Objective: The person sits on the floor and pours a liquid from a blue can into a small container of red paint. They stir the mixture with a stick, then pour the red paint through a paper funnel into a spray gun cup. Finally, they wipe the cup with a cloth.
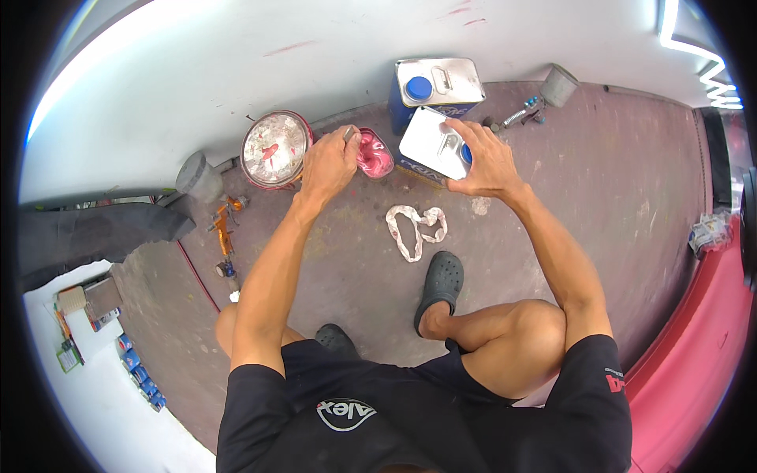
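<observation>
Clasping a short grey stick point(352, 133) in the closed fingers of the left hand point(327, 164), right beside an open tub of glossy pink paint point(375, 155) on the dull reddish-brown floor point(631, 173). Gripping a rectangular blue metal can with a silver top point(427, 143) in the right hand point(487, 160), with thumb and fingers clamped on opposite edges around its blue cap point(467, 154). Holding it just right of the tub, before a matching upright can point(457, 77).

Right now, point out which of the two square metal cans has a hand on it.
The nearer can, gripped at its right side by the right hand. The farther can, standing behind it, is untouched.
</observation>
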### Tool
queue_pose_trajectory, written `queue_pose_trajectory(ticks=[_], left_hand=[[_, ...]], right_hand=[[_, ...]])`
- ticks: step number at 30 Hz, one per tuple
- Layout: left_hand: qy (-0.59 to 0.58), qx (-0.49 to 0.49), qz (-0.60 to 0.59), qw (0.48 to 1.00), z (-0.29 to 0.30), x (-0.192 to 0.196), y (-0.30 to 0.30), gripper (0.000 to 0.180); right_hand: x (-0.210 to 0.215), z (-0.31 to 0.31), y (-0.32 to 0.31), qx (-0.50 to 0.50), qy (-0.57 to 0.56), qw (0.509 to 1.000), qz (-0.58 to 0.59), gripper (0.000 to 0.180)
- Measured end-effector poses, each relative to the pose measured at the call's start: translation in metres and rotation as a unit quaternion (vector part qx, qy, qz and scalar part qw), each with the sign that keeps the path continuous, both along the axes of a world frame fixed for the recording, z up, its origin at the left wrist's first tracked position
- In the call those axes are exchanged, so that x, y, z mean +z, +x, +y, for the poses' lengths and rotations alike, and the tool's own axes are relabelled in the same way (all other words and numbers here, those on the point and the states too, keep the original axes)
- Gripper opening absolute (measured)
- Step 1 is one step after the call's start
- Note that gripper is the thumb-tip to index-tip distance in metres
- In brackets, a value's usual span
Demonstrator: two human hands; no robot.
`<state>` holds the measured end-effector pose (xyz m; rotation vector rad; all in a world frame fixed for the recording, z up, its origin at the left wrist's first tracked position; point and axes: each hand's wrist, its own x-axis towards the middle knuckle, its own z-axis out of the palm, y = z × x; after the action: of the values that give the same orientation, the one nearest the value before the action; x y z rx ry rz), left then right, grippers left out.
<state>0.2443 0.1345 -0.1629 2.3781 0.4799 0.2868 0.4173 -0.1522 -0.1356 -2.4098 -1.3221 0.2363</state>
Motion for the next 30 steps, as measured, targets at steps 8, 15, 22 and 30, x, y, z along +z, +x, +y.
queue_pose_trajectory(ticks=[8,15,22,30], left_hand=[[-0.102,0.003,0.061,0.993,-0.004,-0.011,0.004,0.037],[-0.065,-0.037,0.066,0.995,-0.014,-0.008,-0.003,0.036],[-0.046,-0.065,0.055,0.995,-0.003,0.004,0.012,0.032],[0.044,-0.053,0.061,0.996,0.027,-0.006,0.024,0.035]], right_hand=[[0.061,-0.008,-0.019,0.015,-0.104,0.981,-0.164,0.110],[0.230,-0.040,-0.138,0.044,-0.100,0.993,-0.049,0.078],[0.238,-0.047,-0.254,0.090,-0.140,0.974,0.154,0.076],[0.223,-0.051,-0.282,0.069,-0.201,0.975,0.066,0.076]])
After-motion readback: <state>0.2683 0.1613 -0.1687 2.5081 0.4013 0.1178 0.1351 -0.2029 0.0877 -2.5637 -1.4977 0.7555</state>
